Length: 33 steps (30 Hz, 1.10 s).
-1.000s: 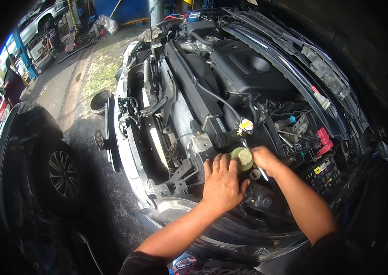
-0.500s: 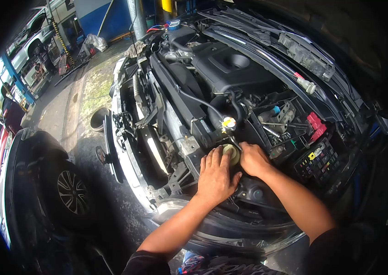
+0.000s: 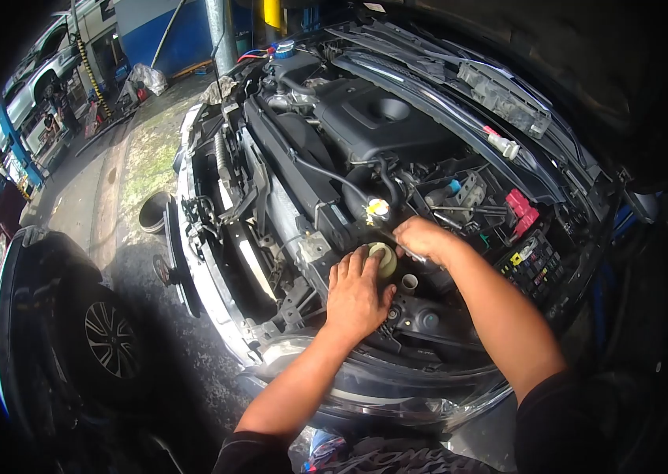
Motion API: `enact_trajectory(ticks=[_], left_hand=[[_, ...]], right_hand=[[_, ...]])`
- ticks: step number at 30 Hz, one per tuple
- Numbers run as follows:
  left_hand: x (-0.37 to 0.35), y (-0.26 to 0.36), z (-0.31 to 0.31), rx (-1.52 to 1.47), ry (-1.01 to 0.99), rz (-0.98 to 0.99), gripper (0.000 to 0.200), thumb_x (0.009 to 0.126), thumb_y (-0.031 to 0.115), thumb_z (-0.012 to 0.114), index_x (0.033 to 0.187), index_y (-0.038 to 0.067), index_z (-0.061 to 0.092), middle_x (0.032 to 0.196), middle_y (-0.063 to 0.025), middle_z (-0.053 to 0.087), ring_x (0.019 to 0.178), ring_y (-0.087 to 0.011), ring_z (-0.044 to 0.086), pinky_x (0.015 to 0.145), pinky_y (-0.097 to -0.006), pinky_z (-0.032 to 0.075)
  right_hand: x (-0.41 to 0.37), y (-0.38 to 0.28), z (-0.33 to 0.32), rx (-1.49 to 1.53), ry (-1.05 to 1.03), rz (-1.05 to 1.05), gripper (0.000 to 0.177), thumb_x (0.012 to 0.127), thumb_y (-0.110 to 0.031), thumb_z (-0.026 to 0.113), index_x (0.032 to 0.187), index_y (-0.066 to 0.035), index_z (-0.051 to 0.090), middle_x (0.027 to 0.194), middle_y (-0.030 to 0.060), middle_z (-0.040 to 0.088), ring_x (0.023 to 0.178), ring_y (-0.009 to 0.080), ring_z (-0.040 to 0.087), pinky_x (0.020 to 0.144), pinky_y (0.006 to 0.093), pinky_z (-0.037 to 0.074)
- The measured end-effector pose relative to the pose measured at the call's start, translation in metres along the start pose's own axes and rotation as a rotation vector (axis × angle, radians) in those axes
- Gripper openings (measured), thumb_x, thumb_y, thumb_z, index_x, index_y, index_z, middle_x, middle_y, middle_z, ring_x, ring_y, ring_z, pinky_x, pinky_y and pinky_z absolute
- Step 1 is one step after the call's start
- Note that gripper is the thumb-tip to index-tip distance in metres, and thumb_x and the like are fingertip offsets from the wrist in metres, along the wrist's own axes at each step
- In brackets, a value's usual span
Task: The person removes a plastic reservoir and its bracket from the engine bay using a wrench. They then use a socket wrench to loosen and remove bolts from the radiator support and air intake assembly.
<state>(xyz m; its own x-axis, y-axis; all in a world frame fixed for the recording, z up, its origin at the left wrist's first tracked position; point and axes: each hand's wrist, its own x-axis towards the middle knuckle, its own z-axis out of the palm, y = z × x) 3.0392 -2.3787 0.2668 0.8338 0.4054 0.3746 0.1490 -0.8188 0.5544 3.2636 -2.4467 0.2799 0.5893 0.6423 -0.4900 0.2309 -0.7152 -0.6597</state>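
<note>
My left hand (image 3: 356,296) rests over a pale yellow round reservoir (image 3: 382,259) in the front of a car's engine bay, fingers curled on its top and thumb lower down. Just to the right, my right hand (image 3: 424,239) is closed around a slim silvery metal tool (image 3: 414,256), most of which the fingers hide. A hose end with a yellow and white cap (image 3: 377,208) sits just beyond both hands. Below the right hand, a pale open tube (image 3: 409,282) points upward.
Beyond the hands lies a black engine cover (image 3: 385,110). At right are a red terminal cover (image 3: 521,212) and an uncovered fuse box (image 3: 535,265). The headlight (image 3: 350,387) runs along the near edge. A wheel (image 3: 111,340) of another vehicle stands at left.
My right hand has moved away from me, off the left hand's side, uncovering the pale tube. My left hand stays on the reservoir. The whole view has shifted slightly.
</note>
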Motion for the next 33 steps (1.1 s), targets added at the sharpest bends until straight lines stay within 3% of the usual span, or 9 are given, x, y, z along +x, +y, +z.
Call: enact_trajectory(ticks=[7,11,14,16,18,21,25,28,33], left_hand=[[-0.001,0.0,-0.002,-0.031,0.0,-0.026,0.065,0.083,0.023,0.078,0.141,0.009,0.051,0.146,-0.0193,0.049,0.134,-0.0404,0.047,0.114,-0.0501,0.036],[0.003,-0.004,-0.003,-0.058,0.035,-0.021,0.064,0.083,0.022,0.077,0.141,0.009,0.052,0.145,-0.0188,0.049,0.132,-0.0396,0.049,0.113,-0.0505,0.037],[0.001,-0.004,-0.002,-0.082,0.026,-0.032,0.063,0.083,0.022,0.077,0.139,0.007,0.052,0.144,-0.0186,0.05,0.131,-0.039,0.049,0.112,-0.0499,0.037],[0.002,-0.007,-0.001,-0.096,0.042,-0.039,0.064,0.083,0.022,0.077,0.14,0.007,0.052,0.144,-0.0188,0.05,0.131,-0.0392,0.049,0.112,-0.0496,0.037],[0.002,-0.006,-0.002,-0.076,0.031,-0.04,0.064,0.083,0.022,0.077,0.14,0.006,0.052,0.143,-0.0191,0.05,0.131,-0.039,0.049,0.112,-0.0494,0.037],[0.002,-0.005,-0.002,-0.064,0.029,-0.028,0.065,0.083,0.022,0.078,0.14,0.005,0.051,0.143,-0.0198,0.05,0.131,-0.0389,0.049,0.112,-0.0498,0.037],[0.002,-0.006,-0.001,-0.079,0.027,-0.026,0.066,0.083,0.022,0.077,0.141,0.005,0.05,0.144,-0.0203,0.049,0.131,-0.0386,0.049,0.112,-0.0509,0.037],[0.001,-0.007,-0.002,-0.079,0.019,-0.05,0.067,0.084,0.023,0.077,0.142,0.005,0.05,0.145,-0.0198,0.048,0.133,-0.0386,0.048,0.112,-0.0515,0.037],[-0.001,-0.009,0.0,-0.07,-0.016,-0.069,0.066,0.087,0.026,0.074,0.144,0.005,0.048,0.15,-0.0194,0.044,0.137,-0.0403,0.045,0.116,-0.0547,0.033]], right_hand=[[-0.006,0.011,0.022,-0.447,0.056,-0.025,0.03,0.083,-0.009,0.06,0.108,-0.001,0.074,0.114,0.0261,0.071,0.114,0.0408,0.067,0.096,0.0453,0.054],[0.012,0.032,0.047,-0.561,0.116,-0.019,0.031,0.08,0.003,0.062,0.108,-0.002,0.075,0.116,0.0239,0.071,0.117,0.038,0.066,0.096,0.0438,0.054],[0.028,0.042,0.039,-0.398,0.06,0.013,0.028,0.081,0.001,0.062,0.105,0.0,0.075,0.111,0.0266,0.072,0.112,0.0372,0.069,0.093,0.0438,0.054],[0.026,0.024,0.028,-0.079,0.037,0.058,0.023,0.085,-0.004,0.058,0.098,0.005,0.075,0.091,0.0217,0.074,0.081,0.0288,0.07,0.072,0.0419,0.052],[0.018,0.004,0.004,0.11,0.005,0.065,0.021,0.086,-0.006,0.059,0.095,0.005,0.075,0.085,0.0185,0.073,0.076,0.0254,0.067,0.068,0.0398,0.05],[0.018,0.021,0.012,0.041,-0.057,0.027,0.021,0.087,-0.008,0.061,0.095,0.005,0.074,0.085,0.0181,0.072,0.078,0.0256,0.067,0.071,0.041,0.05],[0.048,0.075,0.054,-0.339,0.046,-0.115,0.026,0.086,-0.007,0.068,0.11,-0.002,0.075,0.113,0.0213,0.074,0.11,0.0308,0.07,0.094,0.0406,0.052],[0.031,0.039,0.048,-0.213,-0.029,0.038,0.025,0.088,-0.007,0.069,0.111,-0.002,0.075,0.111,0.0173,0.075,0.104,0.0255,0.071,0.091,0.0395,0.053],[0.038,0.03,0.017,0.141,-0.064,-0.058,0.018,0.087,-0.008,0.059,0.091,0.004,0.072,0.083,0.0133,0.07,0.075,0.0239,0.064,0.067,0.0388,0.049]])
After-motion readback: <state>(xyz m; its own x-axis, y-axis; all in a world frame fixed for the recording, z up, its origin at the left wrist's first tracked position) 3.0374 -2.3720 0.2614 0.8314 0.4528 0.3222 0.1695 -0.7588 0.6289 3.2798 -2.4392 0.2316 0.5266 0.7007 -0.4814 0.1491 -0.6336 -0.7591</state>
